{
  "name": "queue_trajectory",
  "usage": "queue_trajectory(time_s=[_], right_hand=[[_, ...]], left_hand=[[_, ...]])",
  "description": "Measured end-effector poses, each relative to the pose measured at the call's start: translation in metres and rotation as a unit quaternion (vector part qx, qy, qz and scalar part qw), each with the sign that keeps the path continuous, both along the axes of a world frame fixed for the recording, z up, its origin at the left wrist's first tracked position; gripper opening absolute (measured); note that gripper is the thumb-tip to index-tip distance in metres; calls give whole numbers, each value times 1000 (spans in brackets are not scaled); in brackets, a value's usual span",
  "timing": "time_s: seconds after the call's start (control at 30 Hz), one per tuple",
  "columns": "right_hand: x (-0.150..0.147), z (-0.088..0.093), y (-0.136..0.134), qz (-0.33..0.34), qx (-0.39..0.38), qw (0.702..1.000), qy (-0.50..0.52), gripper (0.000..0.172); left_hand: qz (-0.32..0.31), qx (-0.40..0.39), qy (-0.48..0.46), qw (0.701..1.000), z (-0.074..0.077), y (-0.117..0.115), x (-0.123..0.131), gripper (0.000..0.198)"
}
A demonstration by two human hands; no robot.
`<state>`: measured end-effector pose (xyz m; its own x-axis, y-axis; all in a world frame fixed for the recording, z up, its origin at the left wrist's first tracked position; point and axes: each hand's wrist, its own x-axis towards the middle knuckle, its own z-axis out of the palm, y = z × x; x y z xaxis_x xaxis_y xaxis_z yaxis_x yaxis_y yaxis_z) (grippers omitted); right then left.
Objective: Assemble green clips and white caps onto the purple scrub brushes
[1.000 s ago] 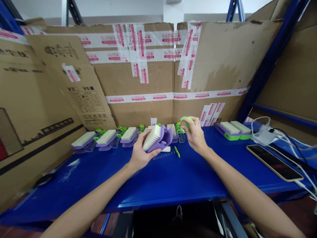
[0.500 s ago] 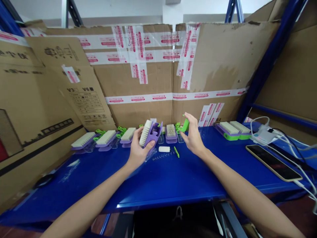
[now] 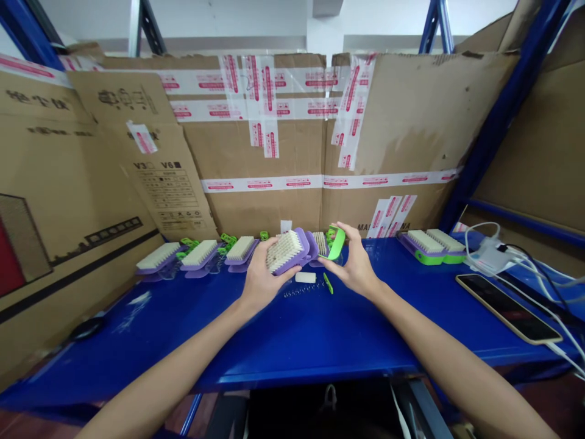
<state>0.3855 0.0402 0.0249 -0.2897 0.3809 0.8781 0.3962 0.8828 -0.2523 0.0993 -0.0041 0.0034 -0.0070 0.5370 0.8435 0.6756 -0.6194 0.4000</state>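
Note:
My left hand (image 3: pixel 265 277) grips a purple brush (image 3: pixel 287 251) whose pale bristles face up and toward me. To its right, my right hand (image 3: pixel 357 262) pinches a green curved plastic piece (image 3: pixel 337 244) between thumb and fingers. The green piece is close to the purple brush's right end; whether they touch I cannot tell. Below the hands, a small white block (image 3: pixel 305 277), a metal spring (image 3: pixel 302 290) and a thin green strip (image 3: pixel 328 283) lie on the blue table (image 3: pixel 292 341). Another brush (image 3: pixel 320 242) stands behind, partly hidden.
More purple brushes (image 3: pixel 200 253) with green clips (image 3: pixel 227 242) line the back left. At the right are two brushes with green parts (image 3: pixel 429 258), a white charger (image 3: pixel 491 253) with cables and a phone (image 3: pixel 508 306). Cardboard (image 3: pixel 260 152) walls the back and sides.
The brush in my left hand has turned so its bristles show more fully, and moved right. The green piece has rotated and shifted slightly left and down toward it.

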Motion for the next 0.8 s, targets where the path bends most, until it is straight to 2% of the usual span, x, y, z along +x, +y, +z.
queue_trajectory(time_s=[0.13, 0.43, 0.8], right_hand=[[-2, 0, -5, 41, 16, 999, -12, 95], [-5, -1, -6, 64, 1, 995, -78, 100], [-9, 1, -10, 86, -14, 991, -97, 94]], left_hand=[[3, 17, 14, 1000, 0, 1, -2, 78], [-1, 55, 95, 994, 0, -1, -3, 80], [-14, 57, 119, 991, 0, 2, -7, 77]])
